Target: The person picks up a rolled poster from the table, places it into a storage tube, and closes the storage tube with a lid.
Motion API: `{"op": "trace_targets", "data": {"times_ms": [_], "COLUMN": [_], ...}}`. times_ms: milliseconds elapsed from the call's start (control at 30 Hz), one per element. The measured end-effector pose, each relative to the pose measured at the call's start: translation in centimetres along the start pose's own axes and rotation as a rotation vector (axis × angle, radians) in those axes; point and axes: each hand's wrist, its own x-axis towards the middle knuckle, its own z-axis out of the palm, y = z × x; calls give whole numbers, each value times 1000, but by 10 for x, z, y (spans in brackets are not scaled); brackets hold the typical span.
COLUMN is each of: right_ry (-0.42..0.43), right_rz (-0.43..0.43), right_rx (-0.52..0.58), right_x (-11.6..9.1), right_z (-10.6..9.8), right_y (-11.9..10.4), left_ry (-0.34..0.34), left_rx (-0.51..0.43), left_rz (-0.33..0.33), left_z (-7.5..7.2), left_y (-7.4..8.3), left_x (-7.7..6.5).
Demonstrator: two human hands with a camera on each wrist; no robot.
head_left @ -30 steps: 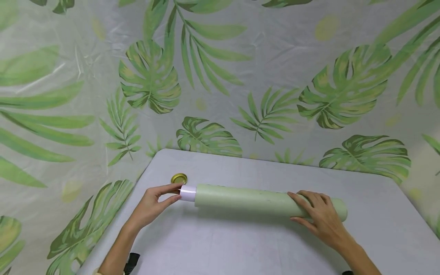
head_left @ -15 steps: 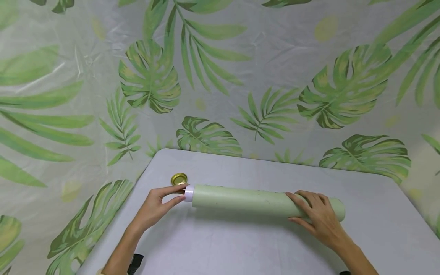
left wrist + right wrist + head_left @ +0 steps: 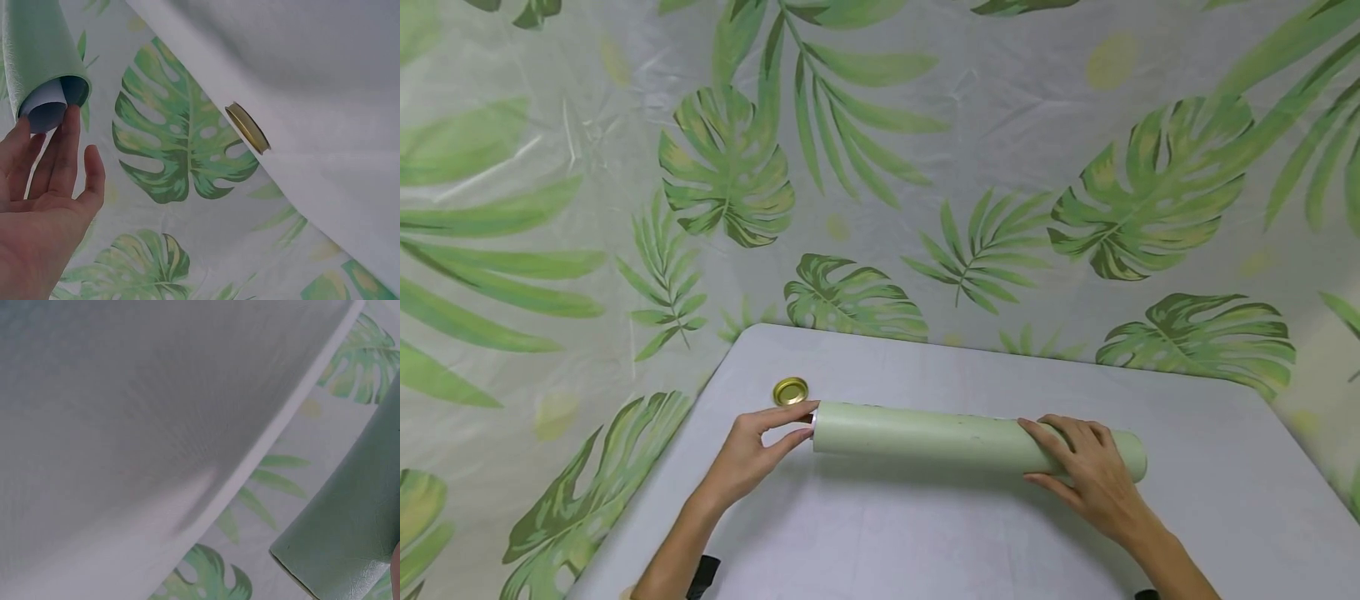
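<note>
A pale green tube (image 3: 925, 435) is held lengthwise above the white table by both hands. My right hand (image 3: 1093, 479) grips it near its right end, thumb below and fingers over the top. At the open left end, my left hand (image 3: 747, 457) pinches a rolled white sheet (image 3: 47, 117) between thumb and fingers. Only a thin edge of that roll shows in the head view; the rest is hidden inside the tube. The left wrist view shows the fingertips right at the tube's rim. In the right wrist view the tube's other end appears beside a sliver of the hand.
A round gold lid (image 3: 791, 391) lies on the white table (image 3: 925, 542), just beyond the left hand. Behind the table's far edge hangs a leaf-patterned sheet (image 3: 880, 225).
The white roll has slid rightward into the tube, pushed by the left hand, until only its edge shows. The tube and right hand have shifted slightly left.
</note>
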Motion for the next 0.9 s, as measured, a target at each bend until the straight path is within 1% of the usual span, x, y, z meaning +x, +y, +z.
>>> {"op": "trace_targets", "data": {"times_ms": [67,267,533,667,767,900], "right_ry": [1,8,24,45,68,82], "right_rz": [0,-2,10,2,-8,-12], "right_rx": [-6,-22,-13,-22,-28,-28], "right_x": [0,1,3,3,2,0], "right_z": [0,0,0,0,0,-2], "right_y": [0,-1,-3,-2,0,2], "left_ry": [13,29,-1,11,30,96], "left_rx": [12,5,6,43,95,214], "left_rz": [15,20,13,22,-25,-92], "left_z": [2,3,4,2,-4,-19], "left_y": [-1,-1,-4,-9,-13,-24], "left_x": [0,-1,-4,-6,-6,-5]}}
